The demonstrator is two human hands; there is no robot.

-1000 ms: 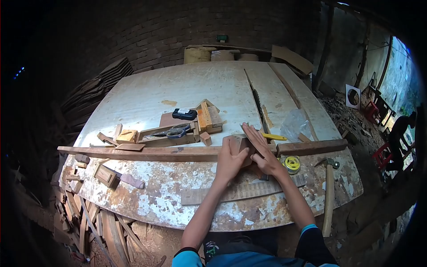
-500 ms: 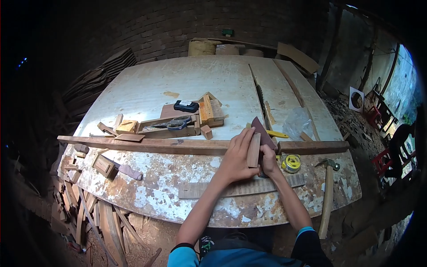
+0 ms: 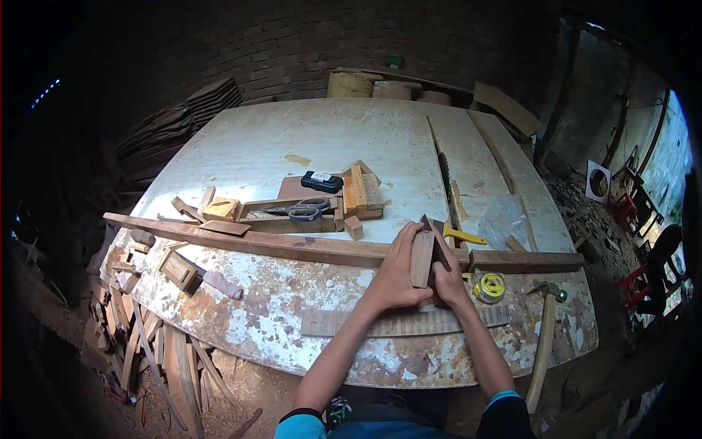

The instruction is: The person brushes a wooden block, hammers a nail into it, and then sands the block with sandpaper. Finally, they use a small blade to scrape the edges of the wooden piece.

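Observation:
My left hand (image 3: 395, 276) is closed around a small wooden block (image 3: 421, 256), with its fingers along the far side and the thumb across the near end. My right hand (image 3: 450, 285) grips a dark reddish-brown sheet (image 3: 440, 247) that looks like sandpaper, held against the block's right side. The right fingertips are partly hidden behind the block and sheet. Below both hands lies a flat wooden strip (image 3: 344, 323) with dark cross marks. A yellow tape measure (image 3: 488, 287) sits just right of my right hand.
A long wooden beam (image 3: 322, 249) crosses the worktable (image 3: 256, 146). Behind it are scissors (image 3: 310, 209), a wooden hand plane (image 3: 355, 192), a black case (image 3: 322, 181) and a yellow-handled tool (image 3: 465, 235). A hammer (image 3: 542, 344) overhangs the front right edge. Scrap wood (image 3: 175, 358) lies at lower left.
The sheet has slid toward me along the block's right side and now stands more upright. My right hand has moved slightly nearer too. The whole view has shifted a little.

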